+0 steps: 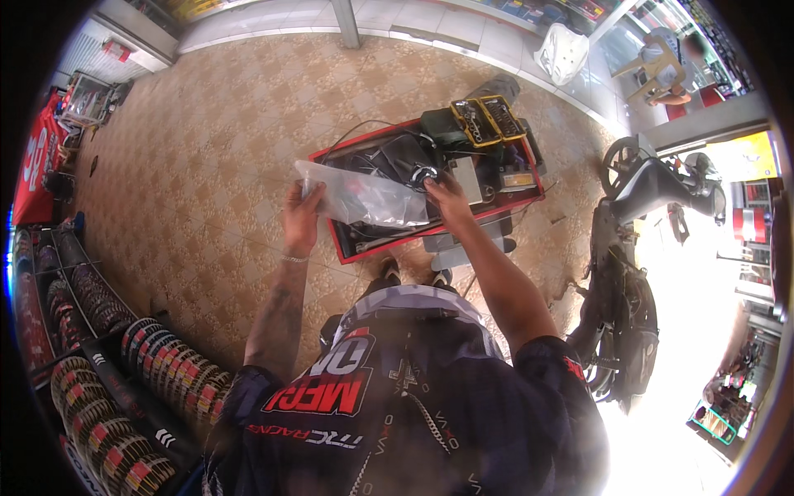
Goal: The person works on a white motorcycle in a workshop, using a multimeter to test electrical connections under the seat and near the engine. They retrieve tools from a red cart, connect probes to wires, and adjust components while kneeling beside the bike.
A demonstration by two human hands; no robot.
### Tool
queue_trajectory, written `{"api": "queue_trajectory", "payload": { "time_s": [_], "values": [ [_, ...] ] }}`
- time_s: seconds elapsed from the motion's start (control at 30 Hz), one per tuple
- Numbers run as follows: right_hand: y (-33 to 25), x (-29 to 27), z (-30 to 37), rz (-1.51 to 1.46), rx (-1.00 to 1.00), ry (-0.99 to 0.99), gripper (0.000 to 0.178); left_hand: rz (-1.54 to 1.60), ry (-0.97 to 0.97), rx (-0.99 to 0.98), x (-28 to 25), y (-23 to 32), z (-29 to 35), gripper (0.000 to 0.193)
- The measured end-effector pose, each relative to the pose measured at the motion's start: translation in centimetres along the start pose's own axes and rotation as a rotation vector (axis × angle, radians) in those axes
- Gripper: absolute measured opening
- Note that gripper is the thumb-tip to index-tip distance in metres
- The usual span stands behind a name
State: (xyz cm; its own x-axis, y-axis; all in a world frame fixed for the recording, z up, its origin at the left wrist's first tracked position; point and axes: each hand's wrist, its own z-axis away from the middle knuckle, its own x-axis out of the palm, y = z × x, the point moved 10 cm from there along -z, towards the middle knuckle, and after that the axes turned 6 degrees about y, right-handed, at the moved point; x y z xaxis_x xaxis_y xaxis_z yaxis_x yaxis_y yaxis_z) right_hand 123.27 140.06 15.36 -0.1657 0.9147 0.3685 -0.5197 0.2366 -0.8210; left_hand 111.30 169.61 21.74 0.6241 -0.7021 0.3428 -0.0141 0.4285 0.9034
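Observation:
A clear plastic bag [364, 198] stretches between my hands above a red-rimmed tool tray. My left hand [303, 213] is closed on the bag's left end, thumb and fingers pinching it. My right hand [447, 201] is closed at a small black round part with a shiny ring [423, 175], just beyond the bag's right end. Whether that hand also grips the bag's edge I cannot make out. Something pale and reddish shows faintly through the plastic. Behind the bag, a black pouch-like piece [395, 159] lies in the tray, partly covered.
The red-rimmed tray [529, 201] also holds an open yellow-edged socket set [488, 121] and a pale flat box [465, 178]. A motorcycle [620, 281] stands at right. Rows of tyres [178, 364] line the left. A white chair [562, 54] and a seated person [668, 66] are farther back.

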Motion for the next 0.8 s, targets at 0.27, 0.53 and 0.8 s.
{"api": "queue_trajectory", "payload": {
  "time_s": [0.27,0.53,0.8],
  "values": [
    [-1.4,4.5,1.1,-0.026,-0.119,-0.117,0.037,-0.095,-0.029,0.046,-0.3,0.1,0.0,0.017],
    [-6.0,9.8,4.4,-0.255,-0.174,-0.265,0.039,-0.213,-0.031,0.097,1.6,3.0,0.3,0.018],
    [-10.9,5.3,6.0,-0.159,-0.327,-0.23,0.045,-0.188,-0.008,0.15,1.3,5.7,0.5,0.019]
  ]
}}
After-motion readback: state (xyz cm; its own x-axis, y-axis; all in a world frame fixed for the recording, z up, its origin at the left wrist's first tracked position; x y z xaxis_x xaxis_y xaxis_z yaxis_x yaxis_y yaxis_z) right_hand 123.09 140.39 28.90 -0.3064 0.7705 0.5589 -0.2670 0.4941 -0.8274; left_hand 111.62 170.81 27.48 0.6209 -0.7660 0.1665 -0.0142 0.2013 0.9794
